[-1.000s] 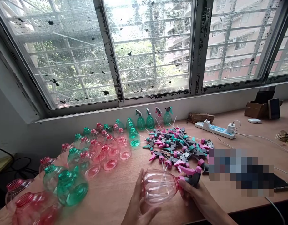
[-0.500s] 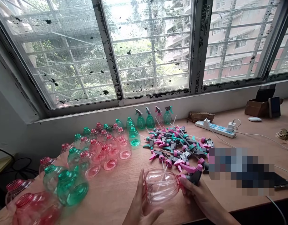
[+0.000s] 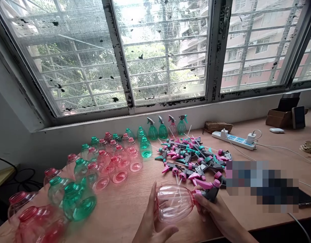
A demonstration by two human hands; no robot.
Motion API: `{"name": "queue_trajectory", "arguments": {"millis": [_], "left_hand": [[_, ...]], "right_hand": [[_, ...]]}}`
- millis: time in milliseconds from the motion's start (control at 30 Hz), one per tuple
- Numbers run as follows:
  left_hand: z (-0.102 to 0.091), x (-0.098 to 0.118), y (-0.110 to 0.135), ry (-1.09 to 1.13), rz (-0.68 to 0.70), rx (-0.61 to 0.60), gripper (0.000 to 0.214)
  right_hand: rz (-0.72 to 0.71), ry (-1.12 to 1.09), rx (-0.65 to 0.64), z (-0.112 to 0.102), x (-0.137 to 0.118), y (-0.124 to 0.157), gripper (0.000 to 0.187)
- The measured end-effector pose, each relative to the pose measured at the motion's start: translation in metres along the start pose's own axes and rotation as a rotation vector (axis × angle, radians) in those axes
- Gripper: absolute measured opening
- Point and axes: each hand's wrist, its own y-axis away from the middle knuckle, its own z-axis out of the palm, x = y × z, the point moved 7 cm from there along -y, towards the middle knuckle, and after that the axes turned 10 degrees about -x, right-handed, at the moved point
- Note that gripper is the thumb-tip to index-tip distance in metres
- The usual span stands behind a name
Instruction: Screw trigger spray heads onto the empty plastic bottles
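Grips unchanged, no visible fitting progress: left hand [image 3: 152,221] half-open against ribbed clear-pink plastic bottle [image 3: 174,204], right hand [image 3: 212,209] pinching pink-and-dark-grey trigger sprayer [image 3: 211,191].

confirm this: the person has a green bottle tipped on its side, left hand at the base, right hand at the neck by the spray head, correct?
No: the bottle is pink, not green, as the head view shows. The rest holds: it is tipped on its side, left hand at its base, right hand at its neck by the spray head.
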Motion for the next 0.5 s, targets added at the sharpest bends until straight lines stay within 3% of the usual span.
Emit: {"name": "queue_trajectory", "arguments": {"millis": [200,400,500], "left_hand": [[0.0008,-0.0004,0.0000,0.116,-0.070,-0.004,0.117],[-0.0026,-0.0048,0.0001,0.012,-0.032,0.035,0.106],[-0.0020,-0.0076,0.0011,0.064,-0.021,0.020,0.117]], "right_hand": [[0.016,0.046,-0.003,-0.0007,0.0026,0.0007,0.047],[0.030,-0.018,0.010,-0.0018,0.0049,-0.0004,0.044],[0.029,-0.016,0.010,-0.0024,0.0052,-0.0001,0.044]]}}
